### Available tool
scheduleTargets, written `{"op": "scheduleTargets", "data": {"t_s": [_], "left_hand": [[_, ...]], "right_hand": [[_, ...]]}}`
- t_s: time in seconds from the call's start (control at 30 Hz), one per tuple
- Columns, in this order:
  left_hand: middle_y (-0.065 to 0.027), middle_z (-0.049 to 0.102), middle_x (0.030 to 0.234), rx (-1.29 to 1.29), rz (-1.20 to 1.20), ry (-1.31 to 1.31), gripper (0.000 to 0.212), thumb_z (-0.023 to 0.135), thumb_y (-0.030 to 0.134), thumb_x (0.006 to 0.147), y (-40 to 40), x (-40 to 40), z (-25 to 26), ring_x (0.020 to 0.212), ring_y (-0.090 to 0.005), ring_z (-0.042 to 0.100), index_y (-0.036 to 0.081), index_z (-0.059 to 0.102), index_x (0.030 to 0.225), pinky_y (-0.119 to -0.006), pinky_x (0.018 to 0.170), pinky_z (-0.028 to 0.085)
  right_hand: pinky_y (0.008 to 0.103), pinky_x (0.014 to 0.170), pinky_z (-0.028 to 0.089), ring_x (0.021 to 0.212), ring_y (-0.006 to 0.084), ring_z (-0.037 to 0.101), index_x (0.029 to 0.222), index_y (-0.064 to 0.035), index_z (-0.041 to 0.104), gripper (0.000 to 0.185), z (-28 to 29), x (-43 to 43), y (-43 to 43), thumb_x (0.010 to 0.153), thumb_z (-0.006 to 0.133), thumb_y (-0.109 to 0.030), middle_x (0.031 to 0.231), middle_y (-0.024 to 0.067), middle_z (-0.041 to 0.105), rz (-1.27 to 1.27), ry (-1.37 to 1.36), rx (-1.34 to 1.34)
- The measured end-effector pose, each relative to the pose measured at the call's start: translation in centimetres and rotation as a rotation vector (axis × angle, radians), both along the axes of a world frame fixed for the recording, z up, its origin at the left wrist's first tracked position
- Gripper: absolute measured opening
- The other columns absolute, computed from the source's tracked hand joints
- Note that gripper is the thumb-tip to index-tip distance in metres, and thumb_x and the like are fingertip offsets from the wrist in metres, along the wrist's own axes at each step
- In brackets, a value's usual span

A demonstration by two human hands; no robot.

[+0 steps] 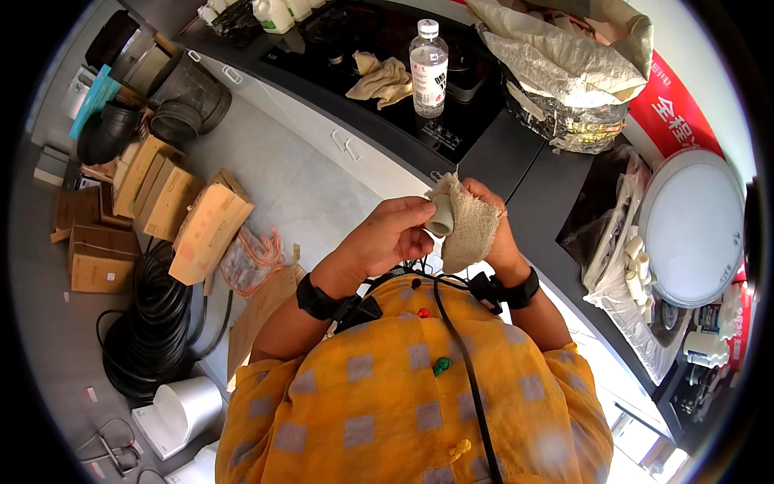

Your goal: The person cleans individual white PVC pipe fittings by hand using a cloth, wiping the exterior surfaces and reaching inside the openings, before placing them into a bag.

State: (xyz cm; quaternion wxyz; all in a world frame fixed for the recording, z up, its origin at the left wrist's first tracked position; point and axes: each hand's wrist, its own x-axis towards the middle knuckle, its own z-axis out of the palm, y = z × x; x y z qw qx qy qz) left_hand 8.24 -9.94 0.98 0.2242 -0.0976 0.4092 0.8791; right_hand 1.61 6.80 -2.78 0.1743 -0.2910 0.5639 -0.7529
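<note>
My left hand [393, 233] pinches a short, pale plastic pipe fitting [439, 222] between thumb and fingers, its open end facing me. Around the fitting's far side lies a coarse beige cloth [474, 227], gripped by my right hand [493, 224], whose fingers are partly hidden behind it. Both hands are close together in front of my chest, near the counter's front edge. On the black glass cooktop [357, 36] stand a clear plastic bottle [429, 72] with a white cap and, beside it, a crumpled beige cloth [384, 81].
A large woven sack [568, 66] stands on the dark counter [544, 199]. Farther right are several pale pipe fittings [635, 284] on plastic wrap beside a round white lid [692, 227]. Cardboard boxes [211, 227], a black hose coil [154, 327] and a black bucket [193, 91] are on the floor at left.
</note>
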Motion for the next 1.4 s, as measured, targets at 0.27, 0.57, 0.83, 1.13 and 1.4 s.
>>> {"op": "scheduleTargets", "data": {"t_s": [0.27, 0.57, 0.83, 1.13, 1.4], "left_hand": [[-0.0059, 0.058, 0.082, -0.335, -0.018, 0.149, 0.026, 0.053, 0.025, 0.088, -0.2, -0.2, -0.6, 0.058, -0.0095, 0.052, 0.002, 0.052, 0.100, -0.020, 0.050, 0.040], [-0.0076, 0.059, 0.089, 0.117, 0.050, 0.046, 0.024, 0.050, 0.023, 0.090, -0.5, -0.2, -0.6, 0.069, -0.0144, 0.057, 0.001, 0.051, 0.102, -0.024, 0.059, 0.046], [-0.0074, 0.058, 0.088, 0.210, -0.081, 0.037, 0.024, 0.047, 0.022, 0.091, -0.4, -0.4, -1.1, 0.072, -0.0146, 0.058, 0.002, 0.051, 0.103, -0.024, 0.060, 0.047], [-0.0086, 0.058, 0.094, 0.212, -0.041, 0.056, 0.031, 0.046, 0.024, 0.092, -0.6, -0.2, -0.7, 0.076, -0.0153, 0.058, 0.001, 0.047, 0.112, -0.026, 0.066, 0.047], [-0.0084, 0.057, 0.094, 0.214, -0.200, 0.094, 0.034, 0.052, 0.023, 0.089, -0.6, -0.3, -1.2, 0.077, -0.0145, 0.057, 0.000, 0.046, 0.113, -0.025, 0.069, 0.047]], "right_hand": [[0.0201, 0.061, 0.041, 0.072, 0.0047, 0.048, 0.091, -0.0035, 0.053, 0.020, 0.2, 0.1, -0.2, 0.076, 0.066, -0.006, 0.081, -0.0019, 0.053, -0.090, 0.235, 0.170], [0.0206, 0.069, 0.044, 0.078, 0.0053, 0.049, 0.101, -0.0042, 0.051, 0.022, 0.7, 0.2, -0.7, 0.083, 0.060, -0.010, 0.086, -0.0010, 0.054, -0.010, -0.027, -0.039], [0.0195, 0.071, 0.041, 0.079, 0.0058, 0.049, 0.096, -0.0039, 0.054, 0.022, -0.3, -0.2, -0.6, 0.078, 0.064, -0.006, 0.089, -0.0014, 0.053, -0.043, 0.221, -0.100], [0.0224, 0.073, 0.047, 0.086, 0.0085, 0.052, 0.104, -0.0020, 0.052, 0.027, 0.6, 0.3, -0.6, 0.081, 0.063, -0.009, 0.101, 0.0028, 0.054, 0.018, -0.141, -0.095], [0.0270, 0.082, 0.041, 0.092, 0.0140, 0.051, 0.102, -0.0065, 0.053, 0.022, 0.0, 0.7, -0.5, 0.081, 0.061, -0.007, 0.101, 0.0052, 0.053, -0.056, 0.267, -0.159]]}}
